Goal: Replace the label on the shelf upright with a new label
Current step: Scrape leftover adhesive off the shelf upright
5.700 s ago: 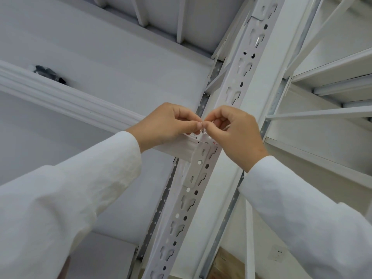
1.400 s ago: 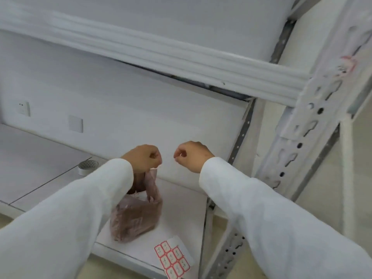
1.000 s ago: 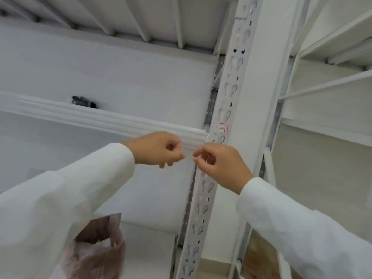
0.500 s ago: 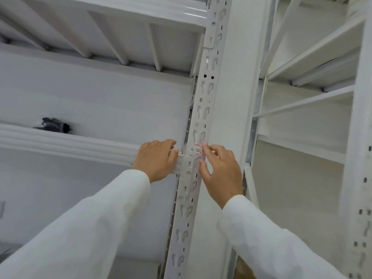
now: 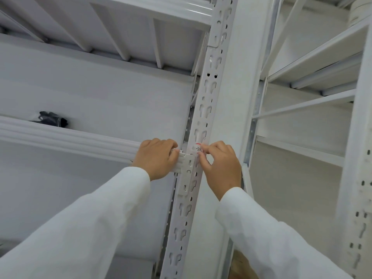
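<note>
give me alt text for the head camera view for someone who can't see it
A person's right hand presses a red-edged label onto a white slotted shelf upright, while the left hand grips the shelf beam beside it. A dark object lies on that shelf.

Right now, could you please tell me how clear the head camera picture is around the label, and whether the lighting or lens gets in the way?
Head view: soft, even light, no harsh glare; only a mild sheen on the beam. The label is small, its writing too faint to read, partly covered by the right hand. Wide-angle bending tilts the upright; the sleeves look soft near the lower edge.
</note>
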`<action>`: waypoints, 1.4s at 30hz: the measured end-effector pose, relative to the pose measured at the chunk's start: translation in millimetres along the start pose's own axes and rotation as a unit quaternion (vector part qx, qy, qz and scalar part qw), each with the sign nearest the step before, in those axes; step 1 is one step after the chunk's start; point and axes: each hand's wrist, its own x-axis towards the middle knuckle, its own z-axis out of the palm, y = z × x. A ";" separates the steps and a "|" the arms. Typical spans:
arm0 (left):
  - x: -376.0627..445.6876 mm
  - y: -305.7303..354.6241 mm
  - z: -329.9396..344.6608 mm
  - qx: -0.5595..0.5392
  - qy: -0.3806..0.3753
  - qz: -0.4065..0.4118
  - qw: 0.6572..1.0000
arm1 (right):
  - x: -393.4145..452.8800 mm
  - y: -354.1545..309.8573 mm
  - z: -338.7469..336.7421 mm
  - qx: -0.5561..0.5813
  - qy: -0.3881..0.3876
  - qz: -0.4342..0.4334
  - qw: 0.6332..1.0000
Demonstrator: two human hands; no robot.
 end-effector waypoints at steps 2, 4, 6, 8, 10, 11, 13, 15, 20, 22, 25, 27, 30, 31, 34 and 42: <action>-0.2 -0.3 0.5 -0.002 0.001 0.000 1.000 | 3.5 -2.5 -0.3 0.016 -0.016 0.035 0.999; -0.3 -0.6 0.7 0.001 -0.002 0.000 1.000 | 5.5 -5.2 -0.3 0.028 -0.016 0.058 0.998; 0.0 -0.6 1.5 0.003 -0.001 0.001 1.000 | 7.8 -6.6 -1.2 0.040 -0.011 0.080 0.996; 0.6 -0.8 2.2 0.003 0.001 0.001 1.000 | 10.8 -6.5 -2.2 0.046 -0.014 0.098 0.994; 1.4 -1.7 3.2 0.003 0.002 0.002 1.000 | 12.6 -6.7 -1.8 0.037 -0.021 0.104 0.994; 1.5 -1.9 3.7 0.003 0.003 0.004 1.000 | 12.7 -7.1 -1.0 0.030 -0.022 0.104 0.994; 1.1 -1.8 4.5 0.002 0.005 0.004 1.000 | 12.7 -9.1 0.9 0.012 -0.024 0.101 0.995; 0.7 -1.3 4.1 -0.001 0.005 0.000 1.000 | 15.4 -12.2 1.7 -0.021 -0.040 0.094 0.995; 0.0 -0.8 2.2 -0.003 -0.005 -0.004 1.000 | 20.0 -12.1 -4.3 -0.093 -0.101 0.046 0.989; 0.4 -0.6 2.2 -0.003 -0.009 -0.002 1.000 | 14.8 -6.3 -5.8 -0.041 -0.083 0.046 0.995; 0.6 -1.2 3.4 -0.008 -0.002 0.005 1.000 | 8.3 0.5 -2.7 0.000 -0.039 0.029 0.999; 0.8 -2.1 2.9 -0.010 0.001 0.007 1.000 | 8.1 1.2 0.6 0.007 -0.023 0.021 0.999; 1.2 -2.5 2.2 -0.011 0.005 0.008 1.000 | 8.7 -1.8 2.1 0.013 -0.006 0.024 1.000; 1.4 -2.6 2.3 -0.011 0.005 0.009 1.000 | 9.2 -2.3 2.1 0.010 -0.003 0.025 1.000; 1.2 -3.2 3.9 -0.011 0.007 0.009 1.000 | 11.5 -3.5 1.5 -0.007 -0.001 0.033 0.999; 0.4 -1.0 3.4 -0.002 0.003 0.002 1.000 | 11.4 -12.3 4.6 -0.054 -0.030 0.064 0.996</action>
